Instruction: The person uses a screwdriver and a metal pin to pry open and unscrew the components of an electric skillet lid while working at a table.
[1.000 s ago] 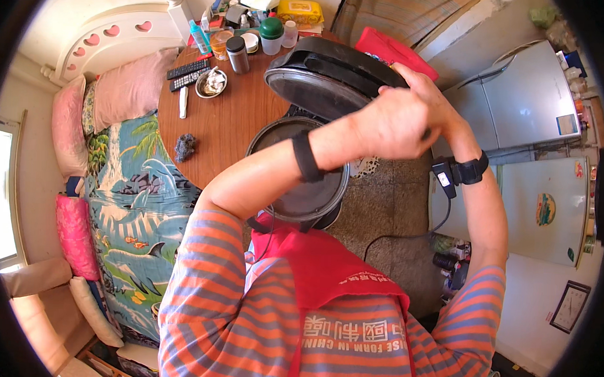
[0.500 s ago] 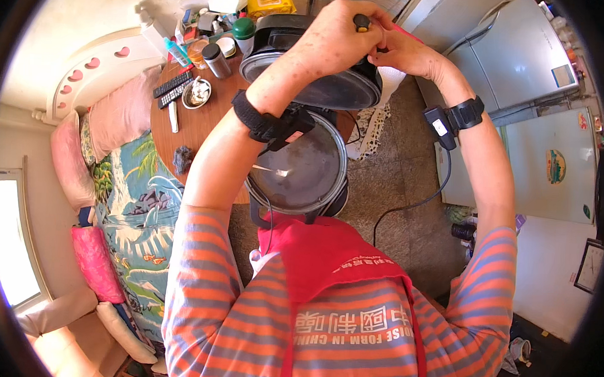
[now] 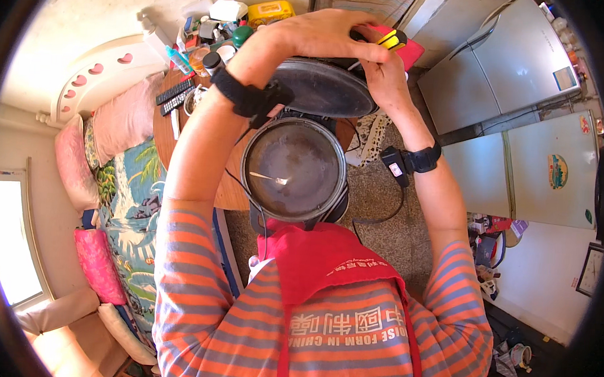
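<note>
A round electric griddle stands before me with its lid raised; its dark lower pan (image 3: 296, 162) shows a bright glare spot. Above the black inner face of the lid (image 3: 322, 89), my left hand (image 3: 321, 33) is closed around a screwdriver (image 3: 392, 39) with a yellow and black handle. The handle sticks out past its thumb and fingers. My right hand (image 3: 387, 82) is close beside it at the lid's right rim, its fingertips partly hidden behind the left hand. A bit of the lid's red outer side (image 3: 410, 54) shows behind the hands.
On the wooden table (image 3: 232, 193) at left lie remote controls (image 3: 177, 98), jars and bottles, with a yellow pack (image 3: 270, 12) behind. A bed with a patterned cover (image 3: 125, 202) is on the left. Refrigerators (image 3: 519, 63) line the right. Cables hang from both wrist straps.
Both hands have shifted slightly, the right arm inward to the left. The screwdriver's handle now points to the right, and the lid leans further back, showing more of its inner face.
</note>
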Available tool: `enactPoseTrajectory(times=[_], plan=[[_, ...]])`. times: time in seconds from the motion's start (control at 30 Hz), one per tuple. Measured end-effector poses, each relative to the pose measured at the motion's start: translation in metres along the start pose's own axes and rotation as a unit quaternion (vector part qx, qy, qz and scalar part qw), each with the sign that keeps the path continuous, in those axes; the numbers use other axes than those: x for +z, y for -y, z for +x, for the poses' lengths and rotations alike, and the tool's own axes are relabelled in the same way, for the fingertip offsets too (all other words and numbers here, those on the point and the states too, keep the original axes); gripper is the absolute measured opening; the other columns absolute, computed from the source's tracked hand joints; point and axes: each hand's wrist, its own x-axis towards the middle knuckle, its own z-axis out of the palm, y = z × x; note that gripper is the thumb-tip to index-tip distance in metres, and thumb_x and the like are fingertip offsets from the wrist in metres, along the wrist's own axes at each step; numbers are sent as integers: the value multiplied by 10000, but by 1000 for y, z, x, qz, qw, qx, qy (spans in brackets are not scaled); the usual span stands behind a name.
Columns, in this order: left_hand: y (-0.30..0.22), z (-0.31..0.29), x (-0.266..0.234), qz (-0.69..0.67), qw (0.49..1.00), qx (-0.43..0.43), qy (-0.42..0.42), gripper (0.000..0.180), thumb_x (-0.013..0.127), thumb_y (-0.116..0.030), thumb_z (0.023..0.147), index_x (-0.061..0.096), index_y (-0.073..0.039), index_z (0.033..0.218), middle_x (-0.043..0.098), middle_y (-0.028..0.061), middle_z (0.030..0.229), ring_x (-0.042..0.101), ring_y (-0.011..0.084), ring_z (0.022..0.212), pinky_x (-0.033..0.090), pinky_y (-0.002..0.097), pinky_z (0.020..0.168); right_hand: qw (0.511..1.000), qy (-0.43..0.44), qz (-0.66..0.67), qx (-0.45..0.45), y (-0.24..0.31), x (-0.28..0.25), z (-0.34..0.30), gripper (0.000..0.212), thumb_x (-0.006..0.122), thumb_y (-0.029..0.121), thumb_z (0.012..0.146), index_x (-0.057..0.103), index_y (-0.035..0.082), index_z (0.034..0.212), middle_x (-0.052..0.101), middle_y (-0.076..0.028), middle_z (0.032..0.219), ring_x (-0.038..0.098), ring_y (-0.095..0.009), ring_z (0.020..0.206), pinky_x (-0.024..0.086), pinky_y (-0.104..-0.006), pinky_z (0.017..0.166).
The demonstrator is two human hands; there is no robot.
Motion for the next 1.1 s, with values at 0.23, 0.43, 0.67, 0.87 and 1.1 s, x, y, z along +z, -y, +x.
enactPoseTrajectory(times=[0.23,0.43,0.67,0.87,1.1], plan=[[18,-11,7,257,964,-48,-46,618,618,-611,877,665,-94,1212,705,199,1078,668,392,997,515,455,888,988,-67,141,4,-14,-2,0,244,621,188,989,550,3,1130,682,-119,1126,619,-131,947,488,-278,850],[18,-5,12,293,950,-54,-90,514,449,-559,966,734,-142,1066,728,161,933,692,373,892,533,503,787,989,-84,95,80,-3,-15,-3,285,706,272,944,592,27,854,651,-13,866,532,-82,716,439,-257,637],[24,-3,20,316,939,-66,-118,514,401,-517,987,757,-149,945,729,150,880,694,372,860,536,506,767,982,-106,94,121,15,-41,2,374,686,304,953,608,60,681,502,74,619,452,-13,583,350,-219,523],[15,2,20,301,941,-71,-136,574,454,-610,945,761,-127,909,725,161,856,692,381,843,540,489,775,937,-50,227,262,-7,-65,0,256,712,273,928,646,93,759,514,66,608,436,-35,468,268,-203,431],[21,5,17,344,930,-65,-115,688,532,-750,854,746,-96,871,681,196,726,669,403,754,517,503,701,946,71,206,241,7,-83,-26,257,674,260,961,684,7,1007,640,-23,754,579,-65,574,398,-189,441]])
